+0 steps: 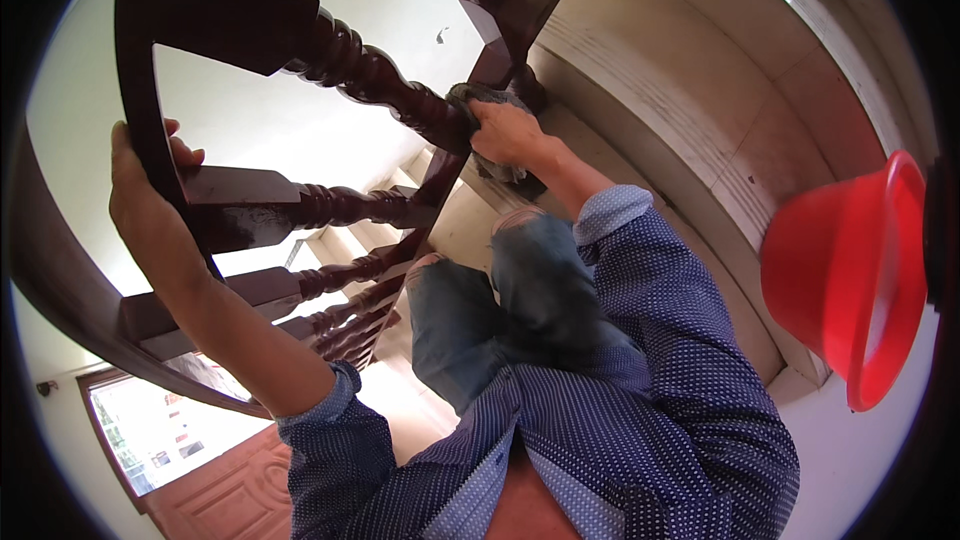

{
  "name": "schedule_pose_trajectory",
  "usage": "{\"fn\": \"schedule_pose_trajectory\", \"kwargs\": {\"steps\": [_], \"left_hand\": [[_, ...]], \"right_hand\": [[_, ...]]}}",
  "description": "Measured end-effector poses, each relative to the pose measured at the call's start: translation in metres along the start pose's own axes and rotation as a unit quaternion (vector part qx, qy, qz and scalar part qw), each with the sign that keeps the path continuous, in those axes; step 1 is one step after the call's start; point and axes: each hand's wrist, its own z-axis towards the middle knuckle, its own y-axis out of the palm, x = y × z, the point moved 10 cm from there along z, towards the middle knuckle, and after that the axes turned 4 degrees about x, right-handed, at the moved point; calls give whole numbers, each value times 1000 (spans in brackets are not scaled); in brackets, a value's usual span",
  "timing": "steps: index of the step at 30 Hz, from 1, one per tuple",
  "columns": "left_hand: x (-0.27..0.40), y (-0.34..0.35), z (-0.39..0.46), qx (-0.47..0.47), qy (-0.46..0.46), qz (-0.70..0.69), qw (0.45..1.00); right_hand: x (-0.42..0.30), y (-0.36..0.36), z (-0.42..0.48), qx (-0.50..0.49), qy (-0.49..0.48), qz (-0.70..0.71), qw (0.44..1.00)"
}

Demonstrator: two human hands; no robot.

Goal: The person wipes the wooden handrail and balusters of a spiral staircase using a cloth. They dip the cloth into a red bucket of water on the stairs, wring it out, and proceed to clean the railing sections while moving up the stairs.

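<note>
My left hand is wrapped around the dark wooden handrail, its fingertips showing on the far side. A damp-looking grey cloth is bunched in my right hand. I hold it against the lower end of a turned wooden baluster, just above the sloping bottom rail. The baluster is glossy dark brown with carved rings. My right index finger presses on the cloth, and the palm side is hidden.
On the right, a red plastic basin stands beside the pale stone stair treads. More balusters run down at the left. My bent knees are close below the cloth. A carved brown door is at lower left.
</note>
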Motion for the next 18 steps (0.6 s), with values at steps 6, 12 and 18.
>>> {"fn": "schedule_pose_trajectory", "kwargs": {"steps": [6,12,18], "left_hand": [[-8,-6,3,-20,-23,35,999],[-24,-19,17,-28,-12,-35,999],[-19,-7,11,-38,2,-22,999]], "right_hand": [[0,-2,-40,10,-4,-36,999],[-10,3,-9,-7,13,27,1000],[0,5,-16,40,4,3,999]]}}
